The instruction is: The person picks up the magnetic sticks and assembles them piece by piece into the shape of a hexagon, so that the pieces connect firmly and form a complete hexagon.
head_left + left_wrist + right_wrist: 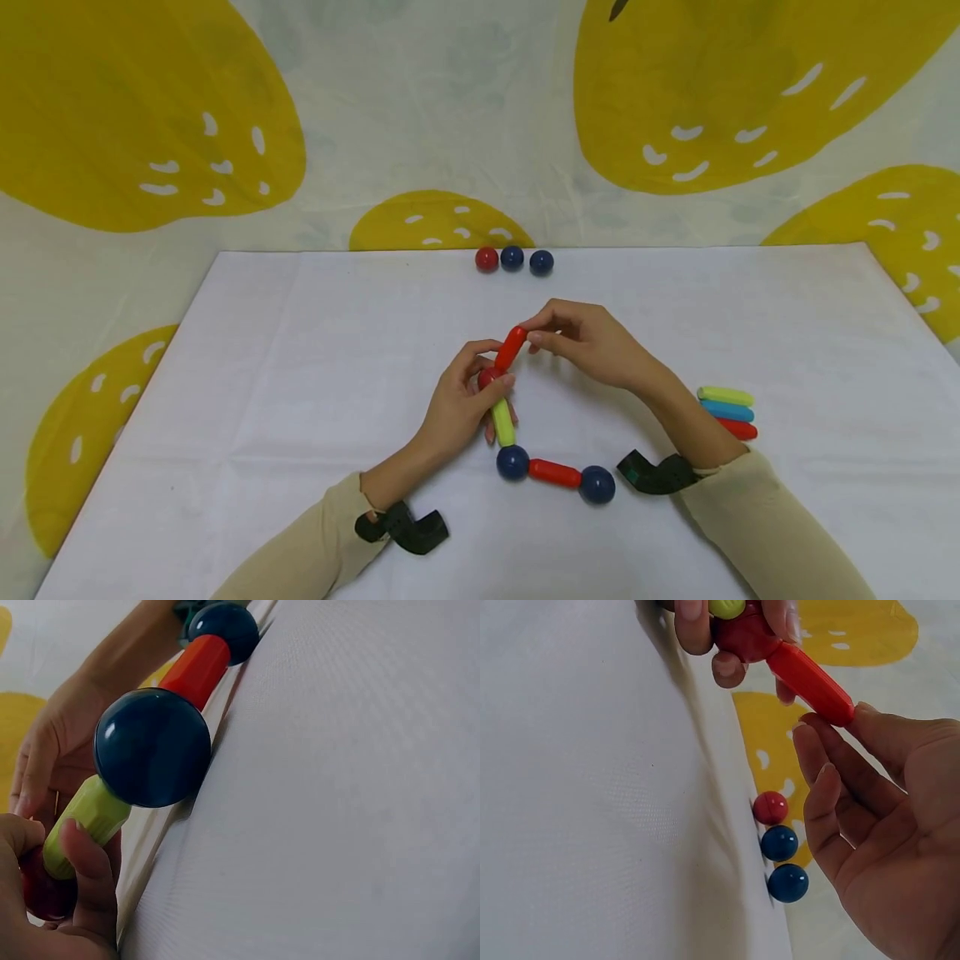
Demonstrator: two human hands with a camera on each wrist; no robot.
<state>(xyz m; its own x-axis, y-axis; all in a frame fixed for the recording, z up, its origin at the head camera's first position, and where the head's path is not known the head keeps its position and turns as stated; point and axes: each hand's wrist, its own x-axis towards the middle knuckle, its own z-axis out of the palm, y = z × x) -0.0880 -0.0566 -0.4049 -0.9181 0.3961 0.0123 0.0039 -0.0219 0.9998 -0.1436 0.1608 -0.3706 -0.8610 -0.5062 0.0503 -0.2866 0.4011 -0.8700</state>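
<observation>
My left hand [459, 398] grips a red ball [489, 379] that joins a yellow-green rod [503, 422] and a red rod [511, 348]. The thumb and index finger of my right hand [592, 342] pinch the free end of that red rod, seen close in the right wrist view [814, 686]. From the yellow-green rod's lower end the chain runs on through a dark blue ball [513, 462], a second red rod [555, 473] and another dark blue ball [597, 485]. In the left wrist view the first blue ball [153, 748] looms in the middle.
At the table's far edge sit a loose red ball [487, 260] and two loose blue balls [512, 258]. Beside my right forearm lie a yellow-green rod [725, 396], a blue rod [727, 411] and a red rod [738, 429]. White cloth [300, 358] covers the table.
</observation>
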